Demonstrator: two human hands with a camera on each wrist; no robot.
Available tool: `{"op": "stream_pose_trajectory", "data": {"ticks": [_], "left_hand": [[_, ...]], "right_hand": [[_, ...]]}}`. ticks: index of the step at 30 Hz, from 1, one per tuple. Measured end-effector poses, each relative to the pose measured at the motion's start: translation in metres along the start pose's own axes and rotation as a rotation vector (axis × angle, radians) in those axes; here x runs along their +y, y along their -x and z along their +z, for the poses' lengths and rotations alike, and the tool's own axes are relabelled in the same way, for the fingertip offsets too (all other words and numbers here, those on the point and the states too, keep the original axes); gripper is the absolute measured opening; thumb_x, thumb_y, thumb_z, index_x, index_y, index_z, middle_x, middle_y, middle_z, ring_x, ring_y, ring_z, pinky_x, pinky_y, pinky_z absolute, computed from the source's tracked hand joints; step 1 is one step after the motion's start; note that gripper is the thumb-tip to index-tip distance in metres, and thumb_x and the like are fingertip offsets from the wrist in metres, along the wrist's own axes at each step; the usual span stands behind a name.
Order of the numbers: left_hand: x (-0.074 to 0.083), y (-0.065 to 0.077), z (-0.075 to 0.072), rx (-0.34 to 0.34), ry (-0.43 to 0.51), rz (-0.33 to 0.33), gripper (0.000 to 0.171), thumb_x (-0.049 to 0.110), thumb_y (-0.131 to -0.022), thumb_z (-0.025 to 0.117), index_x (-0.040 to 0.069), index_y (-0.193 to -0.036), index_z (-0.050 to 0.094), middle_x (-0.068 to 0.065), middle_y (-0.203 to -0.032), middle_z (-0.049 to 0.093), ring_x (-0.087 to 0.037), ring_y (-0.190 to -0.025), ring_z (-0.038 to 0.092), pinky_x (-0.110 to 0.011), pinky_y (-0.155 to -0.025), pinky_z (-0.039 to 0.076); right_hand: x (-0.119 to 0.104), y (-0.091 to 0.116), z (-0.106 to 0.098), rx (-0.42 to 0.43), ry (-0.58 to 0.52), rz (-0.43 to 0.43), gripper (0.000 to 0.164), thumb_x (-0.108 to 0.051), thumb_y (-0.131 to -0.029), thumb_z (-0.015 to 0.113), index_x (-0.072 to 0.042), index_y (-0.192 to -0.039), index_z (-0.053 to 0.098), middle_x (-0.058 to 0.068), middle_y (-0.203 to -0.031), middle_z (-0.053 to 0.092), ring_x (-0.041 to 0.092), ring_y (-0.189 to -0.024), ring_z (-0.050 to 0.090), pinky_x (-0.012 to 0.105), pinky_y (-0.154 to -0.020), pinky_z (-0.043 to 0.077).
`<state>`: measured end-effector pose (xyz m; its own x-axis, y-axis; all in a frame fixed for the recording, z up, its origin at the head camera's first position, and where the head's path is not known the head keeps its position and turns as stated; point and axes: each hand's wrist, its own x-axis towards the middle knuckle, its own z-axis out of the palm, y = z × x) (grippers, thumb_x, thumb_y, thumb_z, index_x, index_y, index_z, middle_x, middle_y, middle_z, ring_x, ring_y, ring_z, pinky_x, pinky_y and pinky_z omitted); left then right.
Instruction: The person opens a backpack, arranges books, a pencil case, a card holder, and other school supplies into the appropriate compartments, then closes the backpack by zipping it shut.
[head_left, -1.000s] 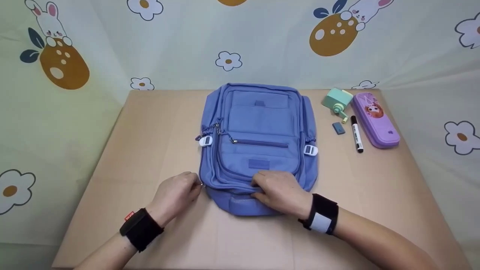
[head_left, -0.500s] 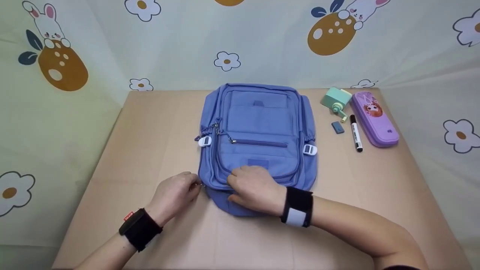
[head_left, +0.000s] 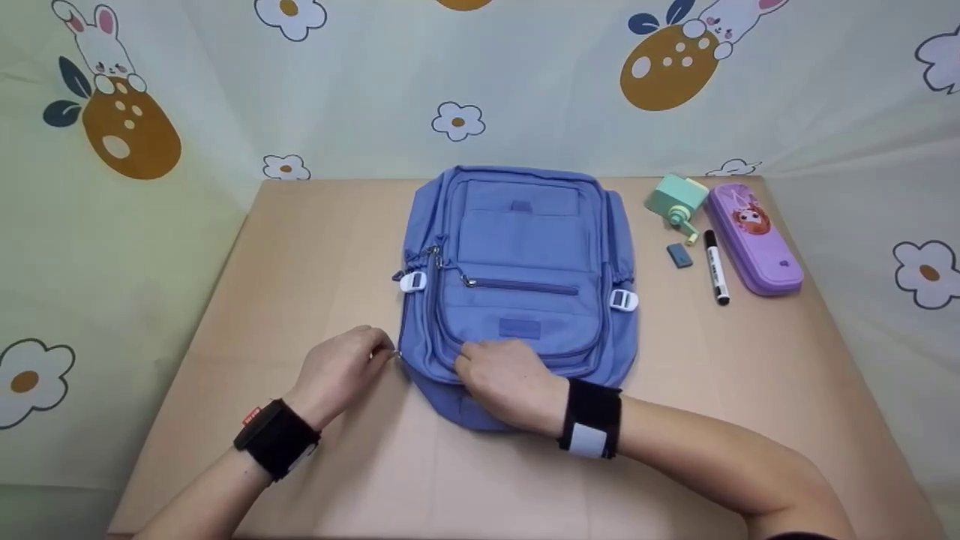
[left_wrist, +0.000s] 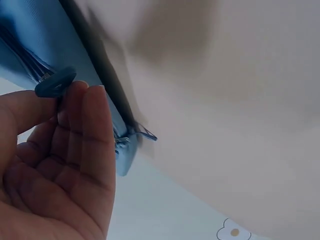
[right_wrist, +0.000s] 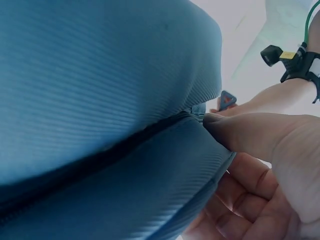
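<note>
A blue backpack (head_left: 525, 240) lies flat on the table with its front pockets facing up. At its lower left side my left hand (head_left: 341, 375) pinches a zipper pull; the left wrist view shows this triangular zipper pull (left_wrist: 56, 84) between thumb and fingers. My right hand (head_left: 514, 382) grips the bag's fabric near the lower edge. In the right wrist view the right thumb (right_wrist: 235, 130) presses the cloth right beside the zipper seam (right_wrist: 115, 150), which shows as a dark gap farther from the thumb. The right fingertips are partly hidden by the cloth.
Right of the backpack lie a green hand-crank sharpener (head_left: 677, 201), a dark blue eraser (head_left: 679, 256), a black-and-white marker (head_left: 716, 268) and a purple pencil case (head_left: 757, 247). A patterned curtain (head_left: 360, 90) borders the table (head_left: 315, 262).
My right hand has moved left along the backpack's lower edge and gripped it there. The left hand has drawn the zipper pull a little up the left side.
</note>
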<state>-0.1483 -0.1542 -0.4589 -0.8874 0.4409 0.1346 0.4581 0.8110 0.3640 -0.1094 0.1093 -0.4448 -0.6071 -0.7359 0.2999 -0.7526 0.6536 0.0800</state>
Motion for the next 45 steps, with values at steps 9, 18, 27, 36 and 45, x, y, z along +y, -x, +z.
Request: {"op": "stream_pose_trajectory", "data": {"ticks": [9, 18, 27, 36, 45], "left_hand": [[-0.014, -0.022, 0.002, -0.033, 0.004, -0.049, 0.004, 0.011, -0.094, 0.072, 0.009, -0.096, 0.074, -0.004, -0.094, 0.072, -0.024, -0.086, 0.070, -0.045, -0.075, 0.057], [-0.014, -0.029, 0.001, -0.043, -0.005, -0.064, 0.006, 0.009, -0.093, 0.071, 0.011, -0.093, 0.076, -0.004, -0.091, 0.072, -0.025, -0.086, 0.070, -0.046, -0.075, 0.057], [-0.014, -0.028, 0.001, -0.041, -0.025, -0.074, 0.008, 0.008, -0.093, 0.069, 0.011, -0.093, 0.076, -0.004, -0.089, 0.072, -0.024, -0.084, 0.070, -0.044, -0.073, 0.057], [-0.014, -0.027, 0.001, -0.043, -0.020, -0.080, 0.007, 0.009, -0.093, 0.069, 0.011, -0.092, 0.076, -0.002, -0.088, 0.071, -0.021, -0.080, 0.068, -0.043, -0.071, 0.056], [-0.017, -0.028, 0.002, -0.047, -0.007, -0.058, 0.004, 0.010, -0.093, 0.071, 0.011, -0.092, 0.075, -0.004, -0.090, 0.072, -0.024, -0.083, 0.069, -0.044, -0.073, 0.056]], "right_hand": [[0.000, 0.001, -0.001, 0.007, -0.012, -0.005, 0.011, -0.015, -0.081, 0.076, -0.012, -0.081, 0.066, -0.001, -0.078, 0.061, 0.015, -0.064, 0.059, 0.031, -0.046, 0.049], [0.002, -0.004, -0.008, -0.105, -0.056, 0.035, 0.017, -0.024, -0.084, 0.079, -0.011, -0.084, 0.068, -0.001, -0.080, 0.061, 0.017, -0.067, 0.060, 0.033, -0.049, 0.052], [0.004, -0.033, -0.022, -0.233, -0.144, 0.106, 0.037, -0.049, -0.090, 0.075, -0.015, -0.079, 0.063, -0.003, -0.075, 0.059, 0.017, -0.064, 0.059, 0.036, -0.049, 0.049], [-0.016, -0.069, -0.012, -0.311, -0.007, 0.069, 0.034, -0.044, -0.087, 0.077, -0.012, -0.096, 0.069, 0.003, -0.087, 0.068, 0.021, -0.075, 0.064, 0.036, -0.052, 0.052], [-0.030, -0.072, 0.003, -0.282, 0.165, 0.006, 0.005, -0.017, -0.090, 0.071, -0.017, -0.087, 0.075, 0.001, -0.080, 0.067, 0.018, -0.071, 0.064, 0.034, -0.049, 0.053]]}}
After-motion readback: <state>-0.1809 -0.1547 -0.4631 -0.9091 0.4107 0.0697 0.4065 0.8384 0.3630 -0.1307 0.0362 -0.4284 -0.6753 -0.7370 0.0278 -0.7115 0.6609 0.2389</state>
